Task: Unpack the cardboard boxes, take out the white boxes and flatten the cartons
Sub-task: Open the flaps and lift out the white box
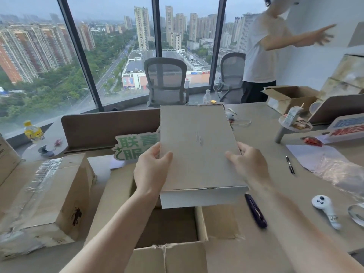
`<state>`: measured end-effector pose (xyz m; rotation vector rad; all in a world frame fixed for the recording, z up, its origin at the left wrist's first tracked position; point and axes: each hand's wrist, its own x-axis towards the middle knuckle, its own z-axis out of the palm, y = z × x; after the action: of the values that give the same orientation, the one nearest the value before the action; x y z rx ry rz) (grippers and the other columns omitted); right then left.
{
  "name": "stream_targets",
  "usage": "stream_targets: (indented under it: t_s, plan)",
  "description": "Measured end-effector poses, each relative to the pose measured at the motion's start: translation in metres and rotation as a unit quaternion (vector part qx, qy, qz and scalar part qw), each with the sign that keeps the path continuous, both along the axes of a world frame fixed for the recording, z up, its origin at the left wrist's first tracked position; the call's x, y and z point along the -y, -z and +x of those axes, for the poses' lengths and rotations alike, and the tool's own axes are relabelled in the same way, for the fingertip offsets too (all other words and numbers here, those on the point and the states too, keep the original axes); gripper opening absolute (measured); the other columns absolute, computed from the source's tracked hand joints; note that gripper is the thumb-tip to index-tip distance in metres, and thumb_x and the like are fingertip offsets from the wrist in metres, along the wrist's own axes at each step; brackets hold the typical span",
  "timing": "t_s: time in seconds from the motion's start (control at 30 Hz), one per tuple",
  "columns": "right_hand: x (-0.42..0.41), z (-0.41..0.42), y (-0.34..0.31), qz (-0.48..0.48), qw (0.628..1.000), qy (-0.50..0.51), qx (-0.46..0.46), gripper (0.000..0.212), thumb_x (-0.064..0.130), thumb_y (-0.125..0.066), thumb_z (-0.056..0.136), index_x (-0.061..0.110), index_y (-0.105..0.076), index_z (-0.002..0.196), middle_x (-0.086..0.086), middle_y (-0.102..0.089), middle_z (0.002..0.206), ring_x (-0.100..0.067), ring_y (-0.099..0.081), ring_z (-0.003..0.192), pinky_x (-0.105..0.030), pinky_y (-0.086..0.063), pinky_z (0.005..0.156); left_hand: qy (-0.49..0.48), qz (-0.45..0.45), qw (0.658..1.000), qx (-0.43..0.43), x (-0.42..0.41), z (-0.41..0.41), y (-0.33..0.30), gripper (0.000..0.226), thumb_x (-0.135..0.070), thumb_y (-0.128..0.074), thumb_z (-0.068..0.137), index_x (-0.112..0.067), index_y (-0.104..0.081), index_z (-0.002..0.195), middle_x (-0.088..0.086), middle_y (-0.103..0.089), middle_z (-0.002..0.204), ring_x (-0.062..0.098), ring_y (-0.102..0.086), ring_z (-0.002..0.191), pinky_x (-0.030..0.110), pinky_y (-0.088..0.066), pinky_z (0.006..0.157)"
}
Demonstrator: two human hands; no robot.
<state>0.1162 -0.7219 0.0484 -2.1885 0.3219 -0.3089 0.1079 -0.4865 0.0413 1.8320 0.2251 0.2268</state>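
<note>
On the desk [271, 119] lie a white controller [326, 210], a black pen [290, 164], a dark blue pen-like item [255, 210] and a green-lettered sign [136, 146]; two mesh chairs [166, 83] face the window, beside a standing person [262, 50].

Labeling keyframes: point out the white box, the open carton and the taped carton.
white box [199, 150], head view, middle of its top face.
open carton [169, 257], head view, near flap.
taped carton [47, 196], head view, top face by the tape.
</note>
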Motion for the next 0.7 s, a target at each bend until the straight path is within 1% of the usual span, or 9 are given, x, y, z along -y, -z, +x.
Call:
stream_targets:
  t_s: [0.07, 0.13, 0.2, 0.27, 0.3, 0.4, 0.53, 0.63, 0.7]
  plan:
    - [0.027, 0.009, -0.001, -0.027, 0.999, 0.022, 0.006, 0.016, 0.032, -0.060, 0.084, 0.023, -0.069, 0.093, 0.009, -0.072, 0.079, -0.020, -0.065, 0.079, -0.034, -0.050, 0.072, 0.011, -0.009, 1.000, -0.001, 0.029, 0.013, 0.003, 0.057, -0.052, -0.061, 0.071, -0.041, -0.061, 0.127, -0.024, -0.071, 0.108, 0.007, -0.068, 0.100, 0.041, -0.055, 0.091]
    - [0.058, 0.019, 0.001, -0.049, 0.998, 0.041, 0.010, 0.017, 0.033, -0.058, 0.085, 0.022, -0.067, 0.093, 0.006, -0.070, 0.079, -0.023, -0.062, 0.079, -0.034, -0.046, 0.068, 0.027, -0.012, 1.000, -0.002, 0.063, 0.025, 0.008, 0.049, -0.049, -0.059, 0.076, -0.044, -0.062, 0.125, -0.025, -0.071, 0.103, 0.008, -0.069, 0.094, 0.042, -0.057, 0.087]
    - [0.095, 0.033, 0.007, -0.061, 0.997, 0.053, 0.009, 0.015, 0.033, -0.057, 0.086, 0.020, -0.066, 0.088, 0.004, -0.066, 0.073, -0.024, -0.059, 0.075, -0.033, -0.042, 0.064, 0.037, -0.003, 0.999, -0.006, 0.101, 0.043, 0.015, 0.030, -0.045, -0.059, 0.081, -0.058, -0.063, 0.108, -0.027, -0.071, 0.094, 0.007, -0.070, 0.089, 0.041, -0.058, 0.084]
    - [0.136, 0.051, 0.016, -0.062, 0.997, 0.056, 0.004, 0.015, 0.031, -0.057, 0.085, 0.018, -0.064, 0.083, 0.003, -0.064, 0.067, -0.023, -0.058, 0.071, -0.032, -0.042, 0.062, 0.045, 0.000, 0.999, -0.010, 0.140, 0.063, 0.025, 0.025, -0.040, -0.060, 0.085, -0.062, -0.063, 0.095, -0.025, -0.072, 0.090, 0.005, -0.069, 0.087, 0.039, -0.058, 0.082]
    - [0.157, 0.062, 0.022, -0.059, 0.997, 0.055, 0.004, 0.016, 0.031, -0.057, 0.085, 0.016, -0.063, 0.081, 0.001, -0.063, 0.065, -0.024, -0.058, 0.070, -0.032, -0.043, 0.061, 0.046, 0.002, 0.999, -0.017, 0.161, 0.074, 0.031, 0.024, -0.041, -0.059, 0.085, -0.058, -0.065, 0.101, -0.025, -0.072, 0.093, 0.005, -0.069, 0.090, 0.039, -0.057, 0.084]
    - [0.221, 0.097, 0.042, -0.053, 0.997, 0.051, -0.013, 0.018, 0.026, -0.056, 0.083, 0.010, -0.057, 0.075, -0.002, -0.059, 0.060, -0.026, -0.055, 0.065, -0.033, -0.040, 0.057, 0.036, 0.002, 0.998, -0.052, 0.224, 0.106, 0.051, 0.047, -0.050, -0.056, 0.078, -0.044, -0.061, 0.124, -0.023, -0.071, 0.105, 0.009, -0.067, 0.099, 0.039, -0.055, 0.090]
    - [0.290, 0.143, 0.073, -0.055, 0.996, 0.040, -0.055, 0.019, 0.028, -0.052, 0.081, 0.010, -0.057, 0.082, -0.009, -0.062, 0.067, -0.029, -0.057, 0.068, -0.032, -0.040, 0.056, 0.009, 0.037, 0.995, -0.095, 0.297, 0.144, 0.065, 0.032, -0.029, -0.057, 0.088, -0.042, -0.066, 0.116, -0.016, -0.071, 0.097, 0.013, -0.066, 0.092, 0.031, -0.051, 0.083]
    - [0.324, 0.176, 0.093, -0.061, 0.995, 0.032, -0.079, 0.022, 0.027, -0.052, 0.083, 0.005, -0.053, 0.082, -0.015, -0.058, 0.069, -0.027, -0.045, 0.061, -0.032, -0.032, 0.053, -0.003, 0.055, 0.990, -0.129, 0.334, 0.173, 0.078, 0.031, -0.025, -0.056, 0.088, -0.037, -0.067, 0.114, -0.013, -0.073, 0.099, 0.016, -0.066, 0.093, 0.033, -0.052, 0.084]
    - [0.341, 0.194, 0.105, -0.063, 0.994, 0.021, -0.092, 0.021, 0.025, -0.053, 0.084, 0.005, -0.056, 0.081, -0.013, -0.056, 0.065, -0.026, -0.046, 0.062, -0.032, -0.032, 0.053, -0.003, 0.063, 0.988, -0.144, 0.351, 0.189, 0.088, 0.028, -0.022, -0.055, 0.088, -0.036, -0.068, 0.108, -0.016, -0.071, 0.095, 0.017, -0.065, 0.092, 0.031, -0.049, 0.079]
